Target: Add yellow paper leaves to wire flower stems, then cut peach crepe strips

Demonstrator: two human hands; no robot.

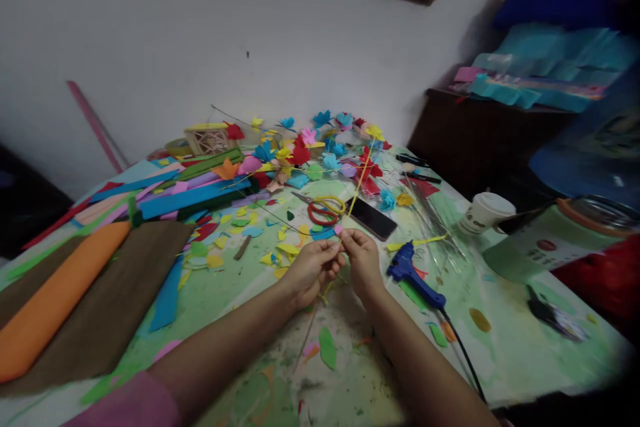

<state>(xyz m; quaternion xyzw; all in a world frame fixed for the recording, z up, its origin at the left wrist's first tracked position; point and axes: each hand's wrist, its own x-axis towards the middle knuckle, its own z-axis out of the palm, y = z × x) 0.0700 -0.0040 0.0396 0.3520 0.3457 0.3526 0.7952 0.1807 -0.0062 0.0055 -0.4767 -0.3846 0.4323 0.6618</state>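
Observation:
My left hand and my right hand meet over the middle of the table, both with fingers pinched together. Between their fingertips is a thin yellow-wrapped stem, which slants up and away toward a yellow felt flower. Whether that flower is joined to the stem, I cannot tell. Below the hands a bit of yellow strip and a thin wire show. Just beyond them lie red-and-yellow-handled scissors and a dark phone. A blue glue gun rests right of my right hand.
Felt flowers in several colours crowd the back. Felt sheets and strips cover the left side; scraps are scattered about. On the right stand a paper cup and a large green tumbler, with thin wires nearby.

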